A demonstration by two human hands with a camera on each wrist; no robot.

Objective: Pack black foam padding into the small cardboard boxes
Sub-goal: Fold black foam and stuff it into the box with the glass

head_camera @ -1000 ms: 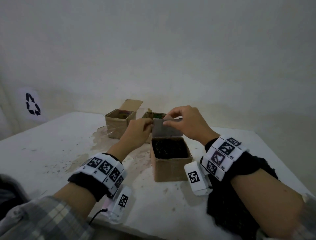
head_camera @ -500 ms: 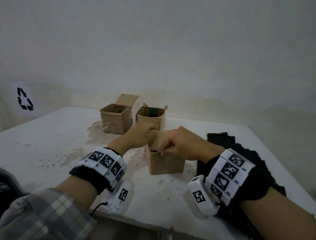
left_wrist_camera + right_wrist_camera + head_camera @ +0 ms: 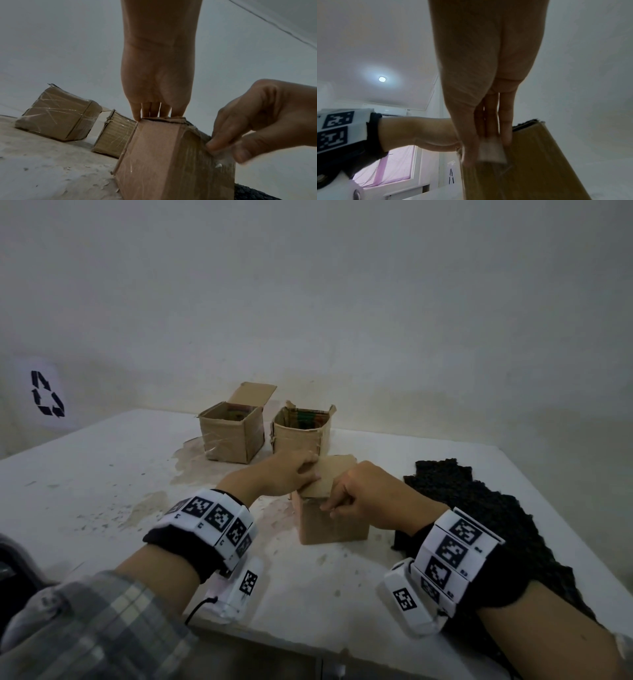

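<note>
The near cardboard box (image 3: 334,525) stands in the middle of the white table (image 3: 102,474), its lid flap (image 3: 334,474) folded down over the top. My left hand (image 3: 313,470) lies on the flap with straight fingers (image 3: 154,112) pressing at the top edge of the box (image 3: 171,162). My right hand (image 3: 329,506) pinches a tab of clear tape (image 3: 221,155) against the box's upper front edge. The right wrist view shows the same tape (image 3: 491,151) under my fingertips on the box side (image 3: 530,169). A pile of black foam (image 3: 479,508) lies just right of the box. The box's inside is hidden.
Two more small cardboard boxes stand open at the back, the left one (image 3: 233,436) with a raised flap, the right one (image 3: 303,433) showing coloured contents. A recycling sign (image 3: 48,393) hangs on the wall at the left. The table's front edge runs under my wrists.
A second ago both hands held the flap upright over the open box with black foam showing inside. The flap is now folded down, the left hand presses it and the right hand pinches tape at the front.
</note>
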